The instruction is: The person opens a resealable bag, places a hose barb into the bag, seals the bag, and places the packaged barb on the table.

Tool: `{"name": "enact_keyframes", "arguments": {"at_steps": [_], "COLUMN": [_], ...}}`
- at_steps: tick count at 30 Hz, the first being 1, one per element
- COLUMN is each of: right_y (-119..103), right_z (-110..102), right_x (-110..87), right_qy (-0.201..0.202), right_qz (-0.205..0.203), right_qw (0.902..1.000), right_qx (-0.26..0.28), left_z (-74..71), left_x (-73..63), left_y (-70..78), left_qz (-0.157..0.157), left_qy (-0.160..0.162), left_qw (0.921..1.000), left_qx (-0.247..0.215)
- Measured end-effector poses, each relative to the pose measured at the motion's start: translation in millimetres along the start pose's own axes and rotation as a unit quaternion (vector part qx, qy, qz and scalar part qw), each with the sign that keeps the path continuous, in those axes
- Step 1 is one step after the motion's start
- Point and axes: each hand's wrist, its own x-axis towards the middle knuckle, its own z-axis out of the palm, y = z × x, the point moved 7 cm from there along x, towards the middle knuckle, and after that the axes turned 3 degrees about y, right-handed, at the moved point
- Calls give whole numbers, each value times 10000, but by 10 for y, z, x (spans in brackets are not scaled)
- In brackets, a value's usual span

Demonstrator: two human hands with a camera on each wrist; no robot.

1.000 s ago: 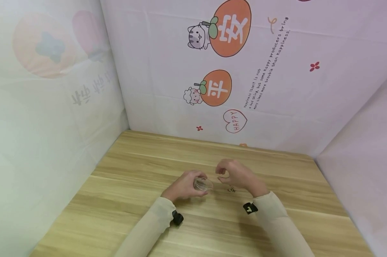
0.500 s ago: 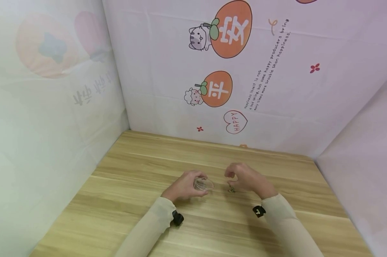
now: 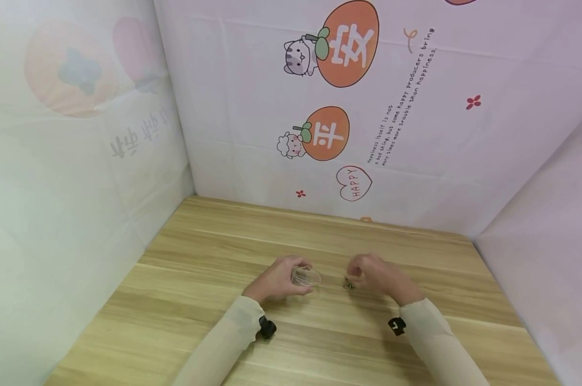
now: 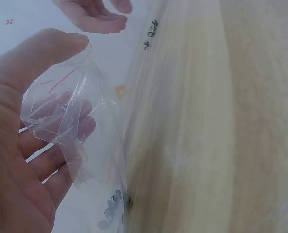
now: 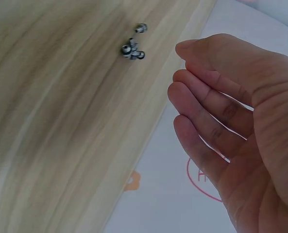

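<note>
In the head view my left hand (image 3: 282,277) holds a clear plastic bag (image 3: 306,276) just above the table. The left wrist view shows the crinkled bag (image 4: 73,121) between the thumb and the curved fingers. Some small dark pieces (image 4: 113,208) show low by the bag; whether they lie inside it I cannot tell. Several small metal screws (image 3: 348,283) lie on the table right of the bag. My right hand (image 3: 375,274) is close beside them. In the right wrist view its fingers are loosely bent, with nothing visible between them, apart from the screws (image 5: 132,50).
The wood-grain table (image 3: 252,225) runs back to a white printed cloth wall (image 3: 242,134). Similar cloth hangs at the left (image 3: 78,177) and right. A black band sits on each cream sleeve (image 3: 218,343).
My right hand has moved right and down toward the screws on the table. The left hand and the bag have stayed in place.
</note>
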Motion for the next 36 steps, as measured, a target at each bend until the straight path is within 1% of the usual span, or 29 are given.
{"name": "enact_keyframes", "arguments": {"at_steps": [3, 9, 11, 14, 19, 26, 31, 36], "right_y": [71, 153, 175, 210, 229, 253, 247, 247], "right_z": [59, 142, 166, 200, 243, 291, 300, 314], "right_x": [-34, -83, -95, -111, -130, -156, -149, -141], "right_qy": [-33, 124, 117, 45, -41, -119, -51, -5], "right_qz": [57, -159, -170, -64, 22, 269, 198, 86], "right_qw": [10000, 9998, 9998, 9999, 9997, 9990, 9994, 9998], "right_qx": [23, 2, 36, 119, 232, 332, 282, 171], "left_z": [-3, -7, -8, -7, 3, 16, 16, 21], "left_x": [-4, -6, -7, -9, -7, -12, -12, -6], "left_y": [5, 21, 24, 28, 27, 9, -3, 6], "left_qz": [-27, -55, -58, -70, -80, -129, -162, -101], "left_qy": [-15, -29, -25, -24, -39, -46, -45, -44], "left_qw": [10000, 10000, 10000, 10000, 10000, 9999, 9999, 9999], "left_qx": [-4, 37, 46, 27, -37, -36, -39, -16]}}
